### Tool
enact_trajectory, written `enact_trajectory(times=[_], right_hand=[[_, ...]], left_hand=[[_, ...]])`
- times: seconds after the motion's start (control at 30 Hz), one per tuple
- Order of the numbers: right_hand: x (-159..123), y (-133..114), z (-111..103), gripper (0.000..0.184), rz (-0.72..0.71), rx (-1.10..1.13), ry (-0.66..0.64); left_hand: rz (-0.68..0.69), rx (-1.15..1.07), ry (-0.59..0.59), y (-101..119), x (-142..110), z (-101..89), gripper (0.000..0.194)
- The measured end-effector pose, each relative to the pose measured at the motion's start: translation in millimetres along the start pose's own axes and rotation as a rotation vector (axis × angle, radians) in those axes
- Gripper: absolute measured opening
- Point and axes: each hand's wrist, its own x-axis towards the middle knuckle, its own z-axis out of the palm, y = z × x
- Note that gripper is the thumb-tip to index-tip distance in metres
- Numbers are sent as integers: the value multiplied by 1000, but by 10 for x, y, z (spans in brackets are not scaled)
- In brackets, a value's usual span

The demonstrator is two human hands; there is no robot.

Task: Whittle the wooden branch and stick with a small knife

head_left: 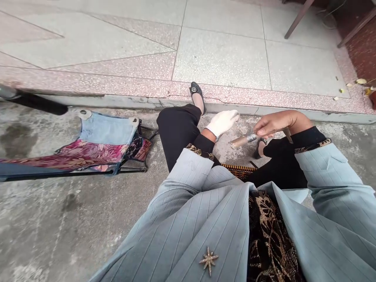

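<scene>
My right hand [273, 122], bare, is closed around a tool with a light wooden handle [239, 142] and a silvery band next to the fingers. The handle's end points left and slightly down. Behind the wrist a narrow piece [288, 135] shows, perhaps the tool's other end; I cannot tell its kind. To the left, apart from the tool, my left hand [222, 122] wears a white glove. Its fingers are curled together, and whatever they may hold is hidden. Below the hands, between the knees, part of a woven black and yellow-brown item [239, 171] is visible.
A folding lounge chair [91, 152] with patterned fabric stands on the concrete at left. A dark bar [38, 102] juts in above it. Ahead runs a low raised edge [141, 101] of the tiled floor. Furniture legs [298, 19] and small scraps [360, 81] lie toward the right.
</scene>
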Motion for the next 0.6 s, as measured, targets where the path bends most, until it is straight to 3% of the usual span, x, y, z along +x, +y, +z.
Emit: enact_trajectory(times=[0.17, 0.33, 0.43, 0.5, 0.6], right_hand=[[66, -129, 26, 44, 250, -183, 148], [153, -174, -152, 46, 534, -559, 470], [157, -149, -380, 41, 455, -542, 777], [165, -101, -537, 40, 318, -375, 948], [216, -22, -747, 39, 67, 13, 1001]], left_hand=[[35, -41, 73, 79, -14, -134, 37], [78, -30, 7, 173, 42, -309, 33], [155, -100, -25, 199, 33, -456, 33], [212, -221, -65, 199, 24, -562, 33], [220, -465, -185, 156, 73, -690, 36]])
